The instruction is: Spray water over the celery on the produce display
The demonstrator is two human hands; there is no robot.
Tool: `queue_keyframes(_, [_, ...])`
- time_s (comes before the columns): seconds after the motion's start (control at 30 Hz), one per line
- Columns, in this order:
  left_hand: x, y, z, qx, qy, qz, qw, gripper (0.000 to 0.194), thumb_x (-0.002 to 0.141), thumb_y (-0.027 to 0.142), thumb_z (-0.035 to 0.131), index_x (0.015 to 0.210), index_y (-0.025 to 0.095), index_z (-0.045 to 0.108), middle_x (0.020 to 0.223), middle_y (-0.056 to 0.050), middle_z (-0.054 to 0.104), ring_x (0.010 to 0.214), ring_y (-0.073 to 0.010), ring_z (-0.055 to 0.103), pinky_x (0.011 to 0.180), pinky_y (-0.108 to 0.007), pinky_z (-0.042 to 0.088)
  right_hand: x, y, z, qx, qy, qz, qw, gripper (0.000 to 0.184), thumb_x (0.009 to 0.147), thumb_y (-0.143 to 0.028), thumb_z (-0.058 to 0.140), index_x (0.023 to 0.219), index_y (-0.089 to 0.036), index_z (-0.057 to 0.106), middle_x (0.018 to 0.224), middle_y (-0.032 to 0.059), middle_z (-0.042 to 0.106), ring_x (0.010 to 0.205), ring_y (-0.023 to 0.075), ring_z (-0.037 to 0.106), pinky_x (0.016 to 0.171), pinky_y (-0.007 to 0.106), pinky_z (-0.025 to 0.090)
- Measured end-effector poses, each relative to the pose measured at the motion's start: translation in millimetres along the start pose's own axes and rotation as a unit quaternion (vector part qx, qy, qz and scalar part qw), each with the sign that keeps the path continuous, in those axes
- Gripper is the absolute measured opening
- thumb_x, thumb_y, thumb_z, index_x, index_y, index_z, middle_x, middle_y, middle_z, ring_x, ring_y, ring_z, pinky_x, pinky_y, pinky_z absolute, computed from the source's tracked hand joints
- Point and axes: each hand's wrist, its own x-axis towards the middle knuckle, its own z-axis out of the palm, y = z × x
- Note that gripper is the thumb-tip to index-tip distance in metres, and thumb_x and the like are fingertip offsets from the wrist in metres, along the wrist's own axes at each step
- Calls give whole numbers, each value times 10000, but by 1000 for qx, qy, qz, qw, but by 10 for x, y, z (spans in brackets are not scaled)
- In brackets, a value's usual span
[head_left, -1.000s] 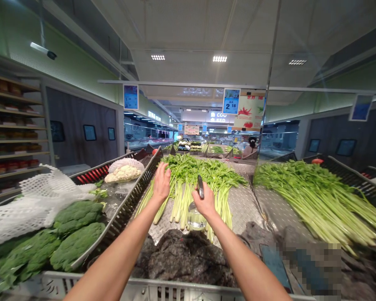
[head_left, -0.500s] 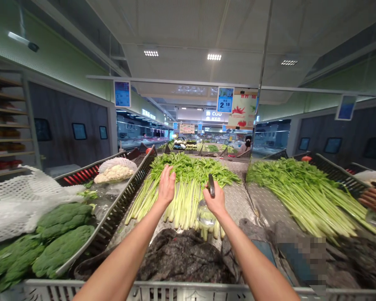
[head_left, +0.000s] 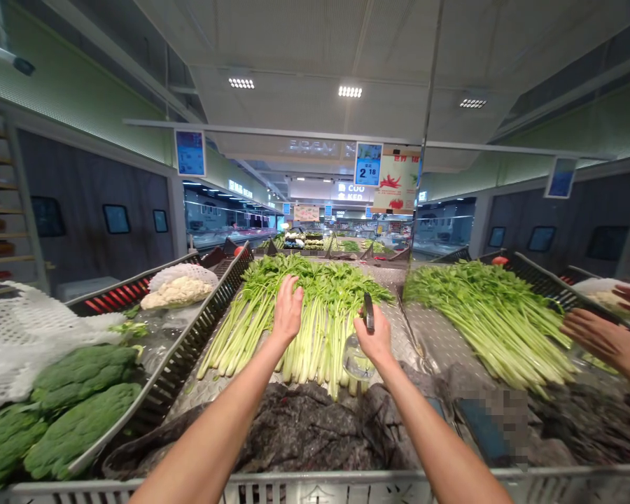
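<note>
My right hand (head_left: 375,334) is wrapped round the neck of a clear spray bottle (head_left: 358,360) with a black trigger head (head_left: 368,313), held over the right part of a spread of celery (head_left: 315,329). The bottle looks to have liquid in it. My left hand (head_left: 288,308) hovers over the middle of the celery, fingers raised and holding nothing. The leafy tops lie at the back and the pale stalk ends point towards me. Below my hands, a dark grey wet cloth (head_left: 304,427) lies bunched along the front.
A mirror (head_left: 483,280) on the right reflects the celery and hands. On the left, a black slatted divider (head_left: 189,329) separates broccoli (head_left: 84,378), cauliflower (head_left: 181,292) and white foam netting (head_left: 31,343). A grey slatted rail (head_left: 273,486) runs along the front. Price signs (head_left: 369,164) hang above.
My view has turned slightly right. Both hands have moved right over the celery, the bottle staying in my right hand. More of the hands' reflection shows in the mirror.
</note>
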Motion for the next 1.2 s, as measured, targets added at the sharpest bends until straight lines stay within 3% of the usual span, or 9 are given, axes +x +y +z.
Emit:
queue_keyframes(0.23, [-24, 46, 146, -9, -15, 8, 1000, 493, 820, 440, 211, 1157, 144, 416, 1325, -115, 311, 1232, -187, 245, 1016, -395, 190, -41, 200, -50, -40, 5, 32, 999, 195, 655, -313, 426, 770, -176, 502, 632, 2, 544, 562, 144, 490, 522, 236, 331])
queue_keyframes(0.57, [-31, 124, 207, -20, -22, 2, 1000, 482, 819, 433, 221, 1165, 159, 414, 1327, -98, 312, 1233, -183, 245, 1020, -384, 185, 91, 218, -241, -52, 51, 36, 997, 213, 651, -311, 428, 796, -183, 518, 673, 12, 565, 603, 154, 506, 547, 236, 334])
queue_keyframes(0.8, [-65, 96, 214, -15, -29, 4, 999, 482, 817, 438, 222, 1158, 160, 419, 1328, -101, 308, 1231, -188, 250, 1016, -390, 188, 1, 314, -151, -80, 8, 76, 994, 212, 664, -335, 421, 785, -191, 519, 646, 7, 560, 598, 158, 510, 526, 232, 324])
queue_keyframes(1.2, [-47, -28, 61, -7, -15, 6, 1000, 453, 814, 432, 239, 1138, 181, 431, 1317, -91, 328, 1232, -192, 251, 1012, -420, 189, 62, 101, 25, -25, -8, 45, 999, 202, 659, -310, 414, 772, -177, 518, 626, 8, 550, 555, 145, 488, 503, 233, 320])
